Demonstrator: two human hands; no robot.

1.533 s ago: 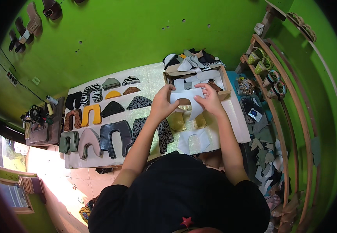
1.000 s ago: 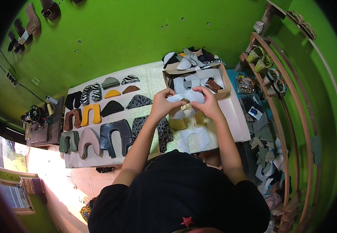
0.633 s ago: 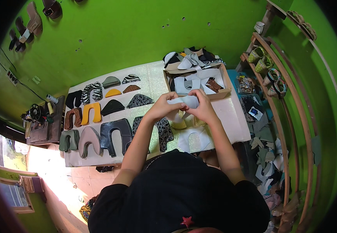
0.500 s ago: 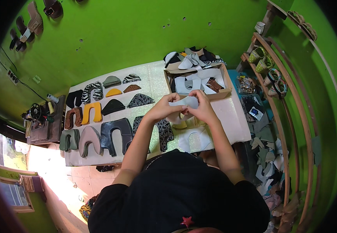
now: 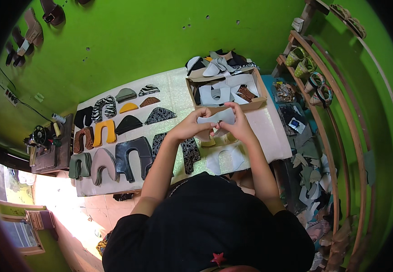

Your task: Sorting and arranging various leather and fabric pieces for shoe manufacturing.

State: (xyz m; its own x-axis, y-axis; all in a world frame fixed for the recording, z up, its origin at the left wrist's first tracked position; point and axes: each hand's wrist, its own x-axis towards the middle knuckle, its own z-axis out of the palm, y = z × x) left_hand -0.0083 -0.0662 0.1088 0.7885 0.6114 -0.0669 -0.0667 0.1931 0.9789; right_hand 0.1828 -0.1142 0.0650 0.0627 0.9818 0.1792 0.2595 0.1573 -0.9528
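Above the table's right half I hold a pale grey, curved cut piece point(image 5: 215, 118) of sheet material, bent between both hands. My left hand point(image 5: 188, 128) grips its left side, fingers closed. On its right side my right hand point(image 5: 238, 126) pinches it, the thumbs close together under its near edge. Part of the piece is hidden by the fingers. Below my hands lie a white U-shaped piece point(image 5: 226, 159) and a small yellowish piece point(image 5: 208, 142). Just beyond them stands a cardboard box point(image 5: 248, 107) filled with white, grey and brown-patterned cut pieces.
Left of my arms, stacked U-shaped pieces point(image 5: 134, 155) and half-moon pieces point(image 5: 128, 123) lie in rows on the pale table point(image 5: 171, 81). A sewing machine point(image 5: 40, 134) stands at far left. Wooden racks point(image 5: 330, 102) with sandals rise at right, above heaped scraps point(image 5: 309, 174).
My right hand has turned slightly, its fingers rising at the far edge of the grey piece, which now shows a broader face. The whole view has shifted a little.
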